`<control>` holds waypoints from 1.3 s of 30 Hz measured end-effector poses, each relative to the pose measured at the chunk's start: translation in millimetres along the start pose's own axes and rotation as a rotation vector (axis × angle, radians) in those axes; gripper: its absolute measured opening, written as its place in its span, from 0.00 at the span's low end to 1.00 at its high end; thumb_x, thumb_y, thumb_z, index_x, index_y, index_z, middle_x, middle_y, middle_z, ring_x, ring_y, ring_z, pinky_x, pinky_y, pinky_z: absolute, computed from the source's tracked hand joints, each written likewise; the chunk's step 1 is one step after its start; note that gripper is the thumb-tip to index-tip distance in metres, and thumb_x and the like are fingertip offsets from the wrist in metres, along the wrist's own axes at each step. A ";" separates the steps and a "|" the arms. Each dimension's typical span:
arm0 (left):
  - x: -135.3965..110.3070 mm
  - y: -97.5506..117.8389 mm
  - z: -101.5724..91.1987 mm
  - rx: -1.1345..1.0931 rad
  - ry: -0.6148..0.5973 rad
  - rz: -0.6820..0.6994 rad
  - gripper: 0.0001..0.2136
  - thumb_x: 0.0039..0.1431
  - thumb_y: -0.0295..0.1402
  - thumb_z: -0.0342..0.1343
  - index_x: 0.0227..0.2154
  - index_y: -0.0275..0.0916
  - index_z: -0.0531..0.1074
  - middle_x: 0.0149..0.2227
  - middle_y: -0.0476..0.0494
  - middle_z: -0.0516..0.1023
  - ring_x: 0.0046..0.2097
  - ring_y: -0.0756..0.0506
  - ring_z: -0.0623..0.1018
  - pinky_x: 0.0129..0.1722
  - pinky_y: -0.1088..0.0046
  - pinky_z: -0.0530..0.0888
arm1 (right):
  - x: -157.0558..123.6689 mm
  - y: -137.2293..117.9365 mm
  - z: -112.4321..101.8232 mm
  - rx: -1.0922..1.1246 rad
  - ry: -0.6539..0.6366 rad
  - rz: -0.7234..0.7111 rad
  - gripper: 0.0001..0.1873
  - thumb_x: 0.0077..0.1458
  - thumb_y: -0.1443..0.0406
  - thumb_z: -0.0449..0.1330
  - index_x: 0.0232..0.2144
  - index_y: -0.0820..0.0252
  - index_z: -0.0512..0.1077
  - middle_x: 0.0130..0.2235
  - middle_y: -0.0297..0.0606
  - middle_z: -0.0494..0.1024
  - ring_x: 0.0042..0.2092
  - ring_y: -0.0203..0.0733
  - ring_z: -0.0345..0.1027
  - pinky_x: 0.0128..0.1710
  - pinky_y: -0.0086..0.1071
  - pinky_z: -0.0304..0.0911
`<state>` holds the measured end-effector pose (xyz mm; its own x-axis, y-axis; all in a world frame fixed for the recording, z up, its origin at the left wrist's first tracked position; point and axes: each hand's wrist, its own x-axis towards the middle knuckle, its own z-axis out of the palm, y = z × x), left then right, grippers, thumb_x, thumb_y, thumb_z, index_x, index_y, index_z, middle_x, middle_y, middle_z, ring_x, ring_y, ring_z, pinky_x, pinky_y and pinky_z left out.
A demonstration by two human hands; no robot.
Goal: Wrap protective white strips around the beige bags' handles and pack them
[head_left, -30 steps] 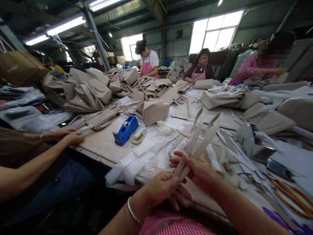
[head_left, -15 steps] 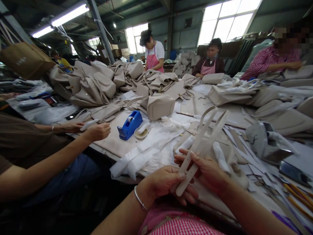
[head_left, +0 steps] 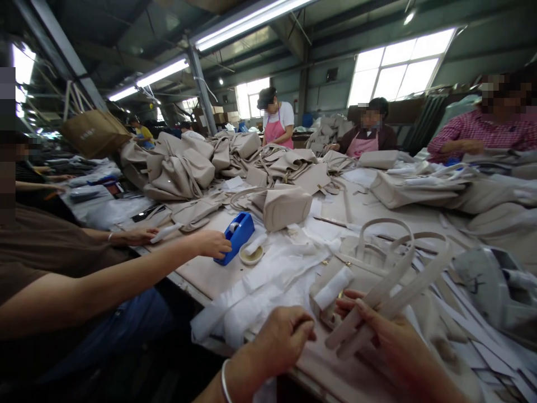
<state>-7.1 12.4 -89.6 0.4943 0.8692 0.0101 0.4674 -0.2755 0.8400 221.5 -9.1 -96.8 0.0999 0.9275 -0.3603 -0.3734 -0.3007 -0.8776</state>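
Note:
Two pale beige bag straps (head_left: pixel 393 277) are gripped near their lower ends by my right hand (head_left: pixel 388 330). They bend over into loops at the top, and their flat, rounded ends point down to the left. My left hand (head_left: pixel 280 340), with a bracelet at the wrist, is apart from the straps. Its fingers are curled in toward the thumb, and nothing shows in them. Just beyond my right hand lies a beige handbag (head_left: pixel 361 252) with a white wrapped roll (head_left: pixel 333 288) on it. White tissue sheets (head_left: pixel 268 274) spread over the table left of it.
At left, a co-worker's hand (head_left: pixel 213 244) touches a blue tape dispenser (head_left: pixel 241 238) beside a small round dish (head_left: pixel 251 254). Beige bags (head_left: pixel 180 168) are heaped farther back. A grey metal device (head_left: pixel 489 285) stands at right near paper strips. Other people work across the table.
My left hand has let go of the straps and drawn left. My right hand keeps the straps, now lower and to the right. The co-worker's hand has reached the tape dispenser. The view has shifted.

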 end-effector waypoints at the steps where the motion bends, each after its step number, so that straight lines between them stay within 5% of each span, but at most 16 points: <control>1: 7.4 -8.8 -10.1 0.101 0.105 0.020 0.12 0.64 0.32 0.48 0.35 0.38 0.78 0.36 0.41 0.81 0.39 0.44 0.79 0.42 0.69 0.72 | 3.7 3.4 -4.1 0.009 0.001 0.029 0.30 0.45 0.51 0.72 0.47 0.62 0.76 0.43 0.51 0.83 0.46 0.58 0.77 0.45 0.45 0.73; 5: 41.6 -45.9 -38.0 0.506 0.390 -0.031 0.12 0.61 0.32 0.55 0.45 0.34 0.75 0.46 0.34 0.77 0.50 0.37 0.74 0.55 0.58 0.67 | 15.3 26.1 -11.6 0.166 0.015 0.143 0.31 0.44 0.53 0.72 0.48 0.62 0.74 0.45 0.51 0.83 0.47 0.60 0.77 0.48 0.51 0.72; 9: 68.4 -63.7 -37.3 0.522 0.358 -0.177 0.08 0.53 0.33 0.63 0.35 0.35 0.77 0.39 0.35 0.76 0.47 0.36 0.74 0.51 0.57 0.68 | 20.8 36.3 -10.6 0.277 0.007 0.155 0.30 0.46 0.54 0.71 0.48 0.64 0.73 0.43 0.52 0.83 0.44 0.58 0.79 0.51 0.51 0.70; 12: 77.9 -63.3 -37.9 0.427 0.305 -0.194 0.04 0.54 0.30 0.59 0.27 0.36 0.75 0.32 0.41 0.77 0.38 0.42 0.76 0.43 0.65 0.71 | 20.8 33.1 -11.5 0.253 -0.018 0.164 0.30 0.48 0.55 0.70 0.49 0.64 0.72 0.43 0.52 0.83 0.43 0.56 0.79 0.49 0.50 0.71; 16: 74.6 -57.9 -61.8 0.264 0.284 -0.194 0.13 0.64 0.38 0.48 0.32 0.36 0.74 0.31 0.45 0.79 0.34 0.46 0.78 0.34 0.72 0.72 | 20.1 30.2 -14.6 0.249 -0.046 0.179 0.30 0.49 0.54 0.69 0.50 0.64 0.72 0.44 0.52 0.83 0.43 0.56 0.79 0.46 0.47 0.72; 20: 65.8 -58.2 -83.4 0.256 0.360 -0.203 0.16 0.66 0.40 0.43 0.33 0.36 0.72 0.32 0.44 0.79 0.34 0.46 0.78 0.36 0.70 0.73 | 21.1 31.6 -16.1 0.243 -0.071 0.194 0.32 0.48 0.54 0.70 0.51 0.65 0.71 0.45 0.54 0.82 0.44 0.57 0.78 0.48 0.49 0.71; 25: 86.4 -58.6 -62.9 0.364 0.356 -0.174 0.12 0.58 0.39 0.54 0.37 0.37 0.77 0.37 0.39 0.78 0.41 0.41 0.76 0.45 0.65 0.70 | 24.1 37.2 -18.3 0.217 -0.084 0.180 0.34 0.49 0.54 0.69 0.54 0.67 0.69 0.46 0.57 0.81 0.46 0.60 0.77 0.51 0.52 0.69; 29: 131.7 -53.8 -32.9 0.388 0.354 -0.216 0.20 0.53 0.44 0.61 0.44 0.35 0.77 0.44 0.31 0.76 0.50 0.33 0.75 0.53 0.57 0.66 | 25.8 42.9 -20.2 0.240 -0.113 0.154 0.33 0.51 0.54 0.68 0.54 0.67 0.68 0.46 0.57 0.81 0.47 0.60 0.77 0.52 0.52 0.69; 32: 166.2 -53.7 -22.3 0.322 0.350 -0.302 0.18 0.48 0.42 0.65 0.37 0.33 0.78 0.42 0.29 0.77 0.50 0.31 0.75 0.52 0.55 0.66 | 25.2 44.4 -19.5 0.239 -0.095 0.138 0.34 0.50 0.54 0.69 0.53 0.67 0.68 0.45 0.57 0.82 0.46 0.60 0.78 0.51 0.52 0.69; 35: 184.7 -54.7 -27.0 0.166 0.302 -0.354 0.10 0.49 0.37 0.66 0.26 0.35 0.74 0.31 0.42 0.77 0.39 0.41 0.77 0.45 0.61 0.71 | 24.1 44.3 -18.0 0.224 -0.081 0.136 0.35 0.46 0.53 0.71 0.52 0.67 0.70 0.44 0.55 0.82 0.45 0.60 0.78 0.49 0.50 0.70; 39: 173.2 -47.5 -54.5 -0.141 0.284 -0.318 0.13 0.54 0.39 0.62 0.24 0.36 0.69 0.24 0.52 0.70 0.29 0.50 0.73 0.33 0.71 0.72 | 24.7 45.3 -18.1 0.214 -0.067 0.121 0.34 0.46 0.52 0.71 0.50 0.65 0.71 0.42 0.53 0.83 0.43 0.58 0.79 0.44 0.47 0.72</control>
<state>16.4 198.4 -98.2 0.1118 0.9853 -0.1289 0.4491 0.0656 0.8911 223.7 -3.8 -151.2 -0.0159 0.9021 -0.4311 -0.5660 -0.3636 -0.7399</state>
